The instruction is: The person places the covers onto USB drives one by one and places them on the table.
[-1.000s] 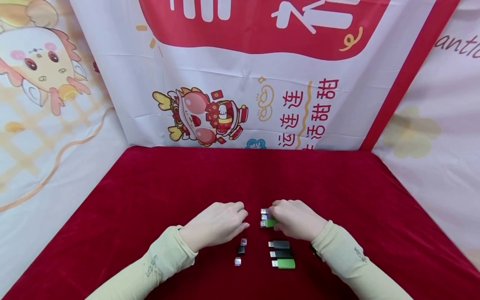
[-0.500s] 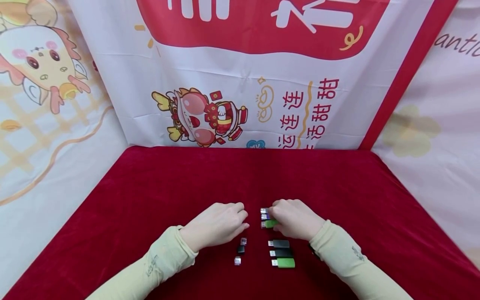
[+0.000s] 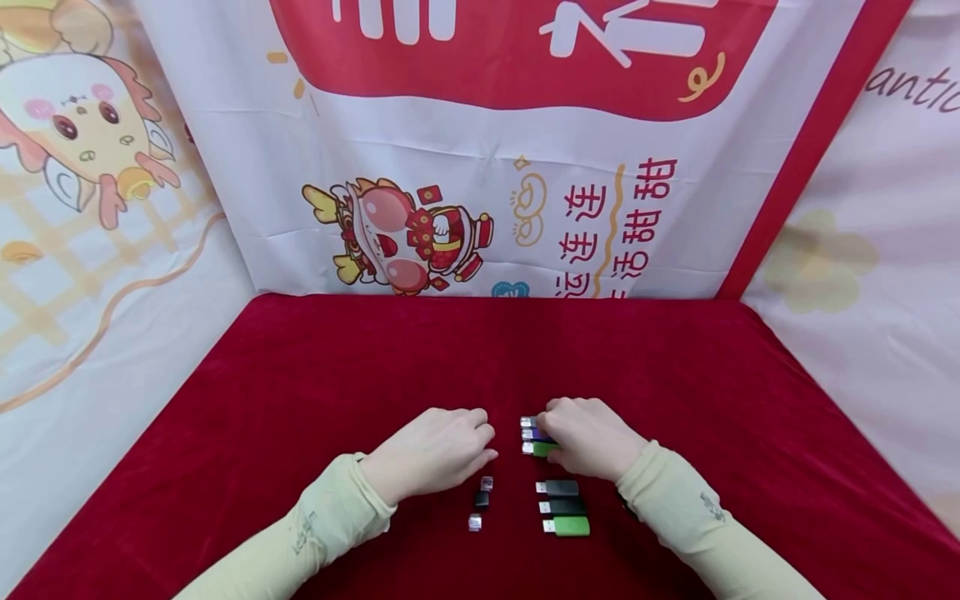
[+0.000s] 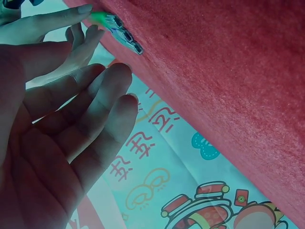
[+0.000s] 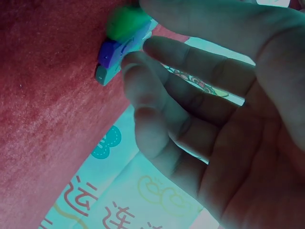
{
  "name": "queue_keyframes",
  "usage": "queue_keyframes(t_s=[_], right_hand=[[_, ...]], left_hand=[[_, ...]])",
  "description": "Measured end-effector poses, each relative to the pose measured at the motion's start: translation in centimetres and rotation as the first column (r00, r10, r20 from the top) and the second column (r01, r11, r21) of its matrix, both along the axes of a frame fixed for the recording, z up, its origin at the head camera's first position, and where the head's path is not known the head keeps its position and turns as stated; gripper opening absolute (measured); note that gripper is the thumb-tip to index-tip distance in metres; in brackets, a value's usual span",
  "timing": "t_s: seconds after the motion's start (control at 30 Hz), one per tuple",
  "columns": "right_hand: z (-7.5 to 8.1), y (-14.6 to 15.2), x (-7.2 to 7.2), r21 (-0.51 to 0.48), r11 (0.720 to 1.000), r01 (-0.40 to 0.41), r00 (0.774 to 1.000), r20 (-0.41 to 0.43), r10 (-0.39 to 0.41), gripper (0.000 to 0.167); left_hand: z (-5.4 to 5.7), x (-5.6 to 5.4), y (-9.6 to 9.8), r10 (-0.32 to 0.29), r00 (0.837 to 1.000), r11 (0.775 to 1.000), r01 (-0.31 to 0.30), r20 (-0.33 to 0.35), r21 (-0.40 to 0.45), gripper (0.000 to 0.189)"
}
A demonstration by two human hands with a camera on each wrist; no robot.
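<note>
My right hand (image 3: 592, 437) bends over a row of three USB flash drives. Thumb and fingertips are at the green flash drive (image 3: 538, 449), the nearest of the row; its body is partly hidden by the hand and blurred in the right wrist view. Beside it lie a purple flash drive (image 5: 111, 53) and a grey flash drive (image 5: 106, 75), close to the fingertips. Their left ends look covered by clear caps. My left hand (image 3: 438, 450) hovers left of the row, fingers loosely bent, palm (image 4: 38, 162) holding nothing.
Nearer on the red tablecloth (image 3: 375, 358) lie a dark grey drive (image 3: 562, 489), a black drive (image 3: 566, 507) and a green drive (image 3: 572, 526), plugs bare. Left of them are two clear caps (image 3: 476, 522) and a black cap (image 3: 482, 499). A printed cloth (image 3: 495, 125) hangs behind.
The green flash drive at my right hand tilts slightly, then lies level with its row. Both hands stay almost in place.
</note>
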State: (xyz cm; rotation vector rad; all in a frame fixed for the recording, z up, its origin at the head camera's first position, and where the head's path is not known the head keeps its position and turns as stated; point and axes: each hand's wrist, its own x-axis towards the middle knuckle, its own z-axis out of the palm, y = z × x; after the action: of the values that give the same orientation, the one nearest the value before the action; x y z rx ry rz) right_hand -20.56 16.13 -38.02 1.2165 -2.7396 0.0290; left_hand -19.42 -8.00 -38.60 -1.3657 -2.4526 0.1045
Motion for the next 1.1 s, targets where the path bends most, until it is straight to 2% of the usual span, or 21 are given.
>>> queue_keyframes(t_s=[0.53,0.73,0.9,1.0,1.1], right_hand=[[0.9,0.5,0.4,0.012,1.000,-0.003,0.999,0.033,0.003,0.021],[1.5,0.4,0.7,-0.002,1.000,-0.017,0.995,0.100,0.017,0.023],[1.7,1.1,1.5,-0.048,0.999,-0.022,0.987,0.159,0.029,0.017],[1.7,2.0,2.2,-0.059,0.997,-0.047,0.987,0.154,0.055,0.010],[1.6,2.6,2.6,-0.067,0.995,-0.075,0.989,0.125,0.083,0.011]], left_hand=[[-0.3,0.2,0.0,-0.009,1.000,1.000,0.009,0.013,-0.001,0.017],[-0.3,0.1,-0.3,-0.008,1.000,1.000,0.008,0.018,-0.005,0.016],[-0.4,-0.1,-0.6,-0.002,1.000,1.000,0.002,0.027,-0.020,0.017],[-0.4,-0.2,-0.7,-0.011,1.000,1.000,0.012,0.028,-0.012,0.017],[-0.4,-0.2,-0.8,-0.016,0.999,1.000,0.016,0.034,-0.001,0.018]])
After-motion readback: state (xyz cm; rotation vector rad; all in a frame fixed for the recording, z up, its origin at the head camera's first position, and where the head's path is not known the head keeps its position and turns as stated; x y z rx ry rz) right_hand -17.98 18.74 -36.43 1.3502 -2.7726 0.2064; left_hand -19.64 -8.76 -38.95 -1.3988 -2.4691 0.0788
